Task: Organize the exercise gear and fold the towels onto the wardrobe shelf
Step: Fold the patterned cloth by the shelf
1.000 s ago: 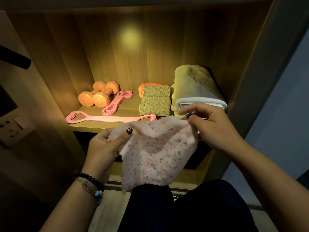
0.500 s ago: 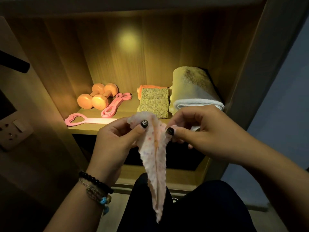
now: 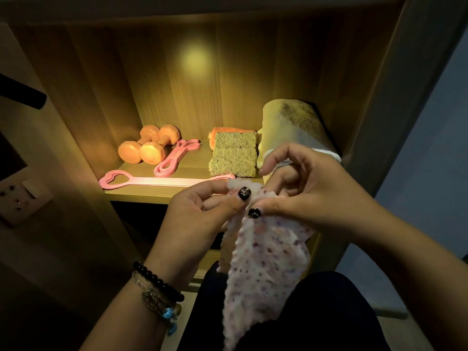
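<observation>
A small white towel with pink speckles (image 3: pixel 260 279) hangs folded in front of the wardrobe shelf (image 3: pixel 141 193). My left hand (image 3: pixel 200 219) and my right hand (image 3: pixel 304 191) both pinch its top edge, thumbs almost touching. On the shelf lie two orange dumbbells (image 3: pixel 149 148), a coiled pink resistance band (image 3: pixel 177 158), a long pink strap with heart-shaped ends (image 3: pixel 152 179), a folded green towel on an orange one (image 3: pixel 234 155) and a large folded pale towel (image 3: pixel 291 125), partly hidden by my right hand.
The shelf is a lit wooden compartment with side walls close on both sides. A dark lower compartment (image 3: pixel 141 219) lies beneath it. A wall socket (image 3: pixel 20 198) sits at the left. My dark-clad knee (image 3: pixel 329 312) is under the hanging towel.
The towel was spread wide between my hands a second ago. My hands came together and folded it in half, and its doubled cloth now hangs wider toward the right.
</observation>
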Tool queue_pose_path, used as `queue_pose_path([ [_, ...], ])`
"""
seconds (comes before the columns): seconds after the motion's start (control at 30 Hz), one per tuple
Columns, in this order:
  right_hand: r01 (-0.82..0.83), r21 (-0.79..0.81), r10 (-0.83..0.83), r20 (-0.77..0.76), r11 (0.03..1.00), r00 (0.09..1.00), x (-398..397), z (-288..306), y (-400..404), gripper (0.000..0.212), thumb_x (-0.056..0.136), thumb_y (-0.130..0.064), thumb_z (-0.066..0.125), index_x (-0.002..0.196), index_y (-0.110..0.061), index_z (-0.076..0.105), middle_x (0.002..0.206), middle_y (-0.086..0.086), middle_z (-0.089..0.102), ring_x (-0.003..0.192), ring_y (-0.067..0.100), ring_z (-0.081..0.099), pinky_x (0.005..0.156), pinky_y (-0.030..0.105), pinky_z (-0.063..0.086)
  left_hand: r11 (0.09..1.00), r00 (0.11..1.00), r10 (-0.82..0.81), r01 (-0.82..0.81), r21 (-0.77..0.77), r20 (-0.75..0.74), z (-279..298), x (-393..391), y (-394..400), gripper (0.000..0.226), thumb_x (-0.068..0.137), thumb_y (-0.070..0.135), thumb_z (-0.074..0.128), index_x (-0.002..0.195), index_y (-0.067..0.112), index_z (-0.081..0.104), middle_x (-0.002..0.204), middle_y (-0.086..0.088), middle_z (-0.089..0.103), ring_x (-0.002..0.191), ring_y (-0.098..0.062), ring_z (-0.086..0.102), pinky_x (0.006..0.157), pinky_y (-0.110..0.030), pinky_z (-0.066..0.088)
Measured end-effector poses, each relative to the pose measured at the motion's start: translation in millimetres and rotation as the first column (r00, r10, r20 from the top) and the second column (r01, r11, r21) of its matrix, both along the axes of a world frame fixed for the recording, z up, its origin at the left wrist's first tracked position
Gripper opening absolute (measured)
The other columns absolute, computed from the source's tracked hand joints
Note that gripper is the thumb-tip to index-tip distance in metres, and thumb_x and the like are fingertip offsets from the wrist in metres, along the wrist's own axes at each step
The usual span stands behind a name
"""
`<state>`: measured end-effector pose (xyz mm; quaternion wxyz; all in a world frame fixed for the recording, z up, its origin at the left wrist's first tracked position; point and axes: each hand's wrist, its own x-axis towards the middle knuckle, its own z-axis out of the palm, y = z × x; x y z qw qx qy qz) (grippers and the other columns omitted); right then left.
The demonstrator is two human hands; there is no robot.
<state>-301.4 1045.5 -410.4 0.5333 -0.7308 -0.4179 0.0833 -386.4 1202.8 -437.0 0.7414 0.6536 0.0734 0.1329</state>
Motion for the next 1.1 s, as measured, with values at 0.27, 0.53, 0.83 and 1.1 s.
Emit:
queue_pose_path([
  [0.27, 0.083, -0.172, -0.062, 0.124, 0.982, 0.990, 0, 9, 1, 0.049, 0.057, -0.023, 0.085, 0.085, -0.020, 0.045, 0.072, 0.004, 0.069, 0.058, 0.003, 0.062, 0.056, 0.022, 0.051, 0.983, 0.984, -0.180, 0.180, 0.022, -0.005, -6, -1, 2, 0.025, 0.076, 0.021, 0.057, 0.091, 0.016, 0.077, 0.092, -0.005, 0.075, 0.078, -0.012, 0.069, 0.062, -0.020, 0.054],
  [0.53, 0.145, -0.132, -0.127, 0.134, 0.981, 0.983, 1, 7, 0, 0.046, 0.056, -0.028, 0.083, 0.081, -0.017, 0.046, 0.069, 0.007, 0.069, 0.071, 0.016, 0.071, 0.073, 0.047, 0.057, 0.912, 0.906, -0.411, 0.407, 0.052, 0.101, -10, -7, 10, 0.048, 0.069, -0.002, 0.066, 0.108, 0.025, 0.073, 0.113, -0.001, 0.071, 0.108, -0.015, 0.066, 0.080, -0.024, 0.054],
  [0.83, 0.127, -0.054, -0.127, -0.001, 0.990, 0.992, -1, 2, 5, 0.049, 0.056, -0.045, 0.073, 0.085, -0.014, 0.050, 0.063, 0.005, 0.067, 0.064, 0.034, 0.064, 0.060, 0.045, 0.053, 0.981, 0.976, -0.105, 0.069, 0.183, 0.193, -18, 0, -1, 0.033, 0.066, 0.009, 0.067, 0.099, 0.013, 0.069, 0.094, -0.003, 0.076, 0.090, -0.015, 0.072, 0.074, -0.023, 0.057],
  [1.1, 0.007, -0.298, -0.012, -0.016, 0.955, 1.000, 19, -15, -8, 0.024, 0.077, -0.023, 0.077, 0.088, -0.010, 0.059, 0.067, 0.007, 0.067, 0.061, 0.027, 0.061, 0.061, 0.039, 0.054, 0.979, 0.976, 0.021, -0.065, 0.194, 0.218, -13, -3, 18, 0.041, 0.074, -0.003, 0.066, 0.109, 0.017, 0.064, 0.096, 0.007, 0.075, 0.090, -0.008, 0.071, 0.076, -0.024, 0.058],
])
